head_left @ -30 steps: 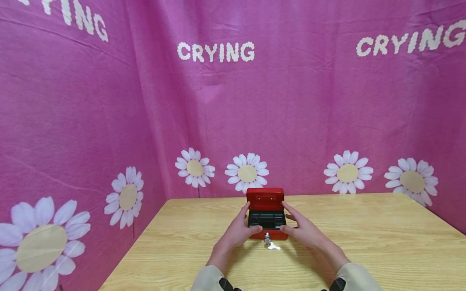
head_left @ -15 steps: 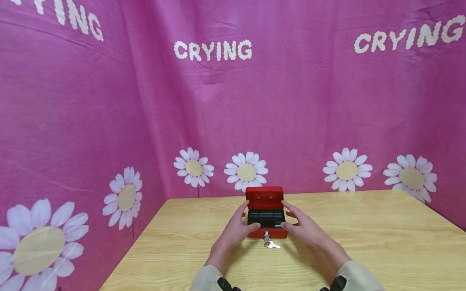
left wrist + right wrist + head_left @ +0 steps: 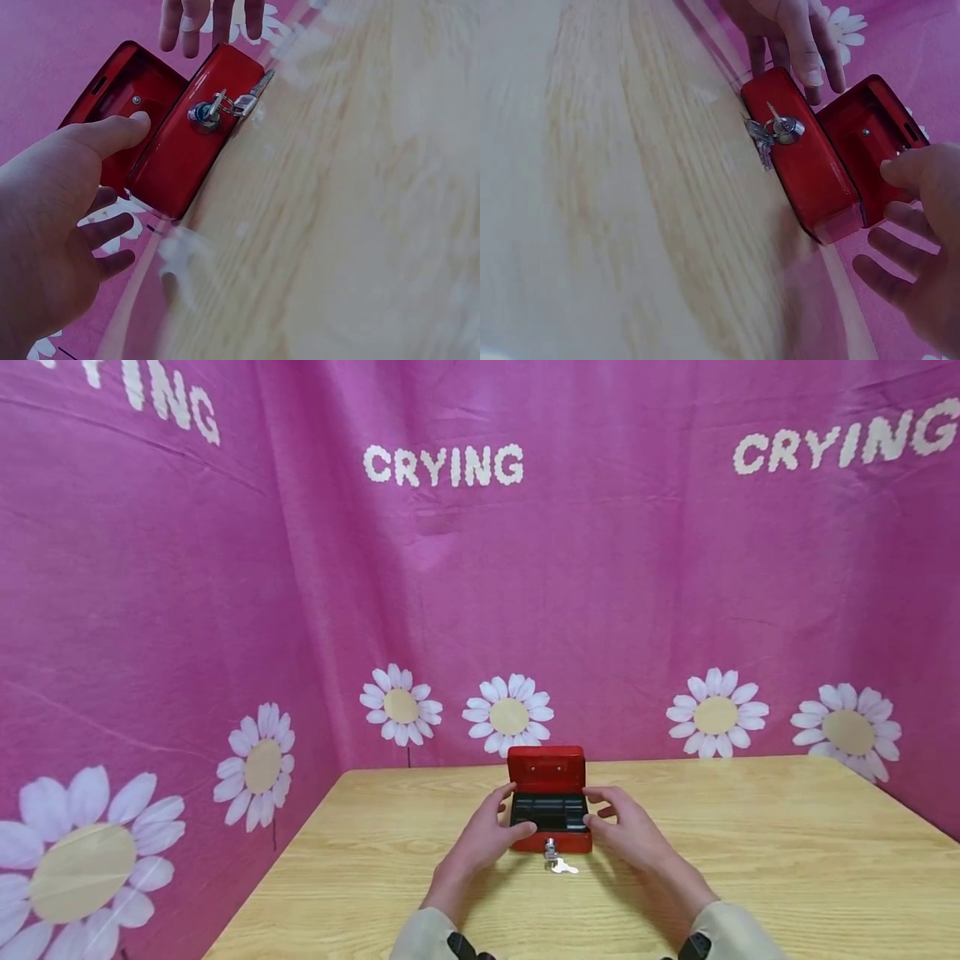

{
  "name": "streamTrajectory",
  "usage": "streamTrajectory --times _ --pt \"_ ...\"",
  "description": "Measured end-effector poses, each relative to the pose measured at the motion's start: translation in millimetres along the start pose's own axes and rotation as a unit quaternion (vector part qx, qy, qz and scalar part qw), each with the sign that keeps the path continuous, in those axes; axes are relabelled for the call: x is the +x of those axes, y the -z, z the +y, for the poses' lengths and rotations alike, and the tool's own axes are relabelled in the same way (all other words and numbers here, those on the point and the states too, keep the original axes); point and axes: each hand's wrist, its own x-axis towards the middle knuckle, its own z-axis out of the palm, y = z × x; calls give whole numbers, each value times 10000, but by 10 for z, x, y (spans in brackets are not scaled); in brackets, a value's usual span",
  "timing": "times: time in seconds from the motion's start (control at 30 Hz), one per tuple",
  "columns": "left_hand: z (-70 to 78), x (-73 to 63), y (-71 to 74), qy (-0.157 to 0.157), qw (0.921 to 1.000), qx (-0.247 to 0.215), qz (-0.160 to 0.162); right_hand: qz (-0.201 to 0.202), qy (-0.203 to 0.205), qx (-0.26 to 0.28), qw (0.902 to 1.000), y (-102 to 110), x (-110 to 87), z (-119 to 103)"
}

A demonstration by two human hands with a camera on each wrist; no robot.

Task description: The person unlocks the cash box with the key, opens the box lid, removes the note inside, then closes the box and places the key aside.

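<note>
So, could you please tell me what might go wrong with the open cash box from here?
The raised lid could drop and pinch the left hand, whose thumb appears over the front edge of the cash box. The hanging key below the lock might catch or scrape the table if the box is slid.

The red box [image 3: 180, 154] is looking like painted metal, v. glossy & smooth. The black tray [image 3: 550, 808] is appearing as smooth plastic w/ slight sheen. The lock [image 3: 789, 130] & keys [image 3: 565, 866] are shining like polished metal. The desk [image 3: 337, 877] is showing wood grain, w/ smooth semi-gloss surf. The pink cloth [image 3: 585, 585] is looking matt, w/ some creases; the sleeves [image 3: 426, 935] are also appearing as matt cloth.
</note>
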Motion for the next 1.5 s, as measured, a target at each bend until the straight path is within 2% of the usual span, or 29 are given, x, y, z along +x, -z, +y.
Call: streamTrajectory --times 0.27,0.5,0.73,0.93,1.17,1.5 --pt "-3 8 -31 -140 9998 -115 -62 132 -184 -227 9995 101 -25 -4" --pt "-87 -1 24 -11 9999 -65 107 -2 -242 -166 9996 4 32 39" --pt "-106 5 41 7 9999 -23 108 -17 -243 -244 9994 -27 100 25" --pt "-97 15 29 -19 10000 -73 26 -128 -353 -277 9989 -55 172 -19" --pt "-79 19 19 145 9999 -60 -20 -129 -291 -440 9985 -109 235 3" --pt "-98 24 4 -99 9989 -354 -291 -207 -80 -603 9979 -103 291 36"
